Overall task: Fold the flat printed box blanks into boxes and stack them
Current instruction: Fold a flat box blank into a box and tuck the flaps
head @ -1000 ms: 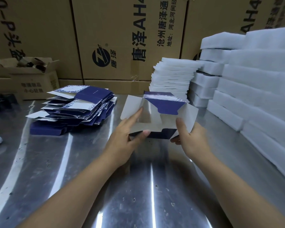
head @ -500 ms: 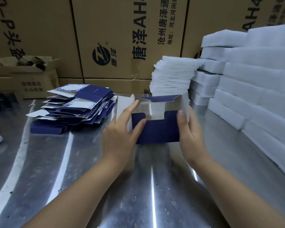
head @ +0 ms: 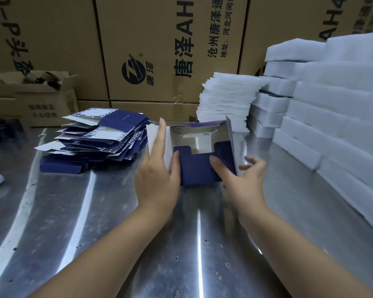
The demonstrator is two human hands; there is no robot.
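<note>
I see 2 forearms reaching over the steel table point(head: 116, 233). Just beyond them 1 half-folded box point(head: 196, 168) stands at centre, navy front near, top open. The left hand point(head: 157, 175) lays straight, close fingers flat on its white left flap. The right hand point(head: 243, 181) pinches the right wall, thumb in front, curled fingers partly hidden behind. A strip of table separates the box from 1 loose pile of flat blanks point(head: 108, 136), far left. White foam stacks point(head: 332, 117) crowd the right edge, cut off. Cartons point(head: 151, 50) wall the back.

table point(head: 121, 222): polished metal, scuffed | box point(head: 194, 168): matt blue card, silvery inside | cartons point(head: 159, 50): brown corrugated
</note>
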